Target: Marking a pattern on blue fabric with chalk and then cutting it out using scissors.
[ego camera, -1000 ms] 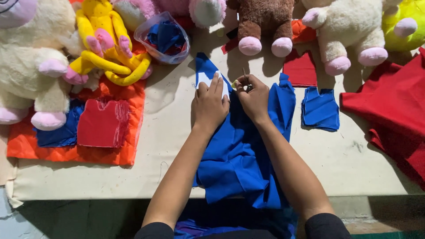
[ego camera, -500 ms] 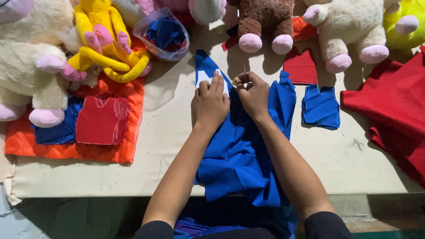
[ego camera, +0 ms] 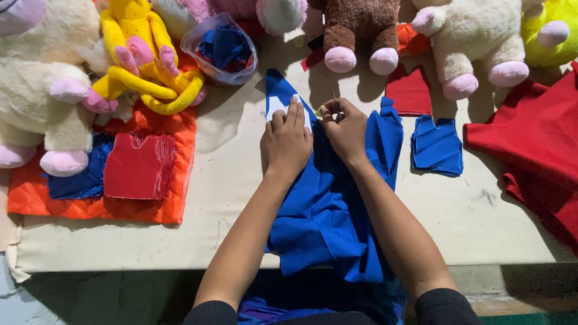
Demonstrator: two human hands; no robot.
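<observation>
Blue cloth (ego camera: 325,210) lies at the centre of the frame, running from the desk's near edge up toward the toys, and both hands rest on its upper end. The right hand (ego camera: 348,129) has its grip clenched on a small pointed tool (ego camera: 335,101) with a yellowish bit at its fingertips, just above the fabric's top edge. The left hand (ego camera: 286,141) lies flat with its grip released, fingers spread over a white paper piece (ego camera: 278,107) on the cloth. Right of the hands sit a small blue cut piece (ego camera: 438,146) and a red cut piece (ego camera: 410,90), with a large red cloth (ego camera: 536,144) at the right edge. At the left, a red quilted piece (ego camera: 139,166) lies on an orange quilted sheet (ego camera: 90,207). Plush toys line the top, among them a brown plush (ego camera: 361,27) and a yellow plush (ego camera: 141,60), beside a clear bag of scraps (ego camera: 224,48). All rest on the pale desk (ego camera: 475,216).
</observation>
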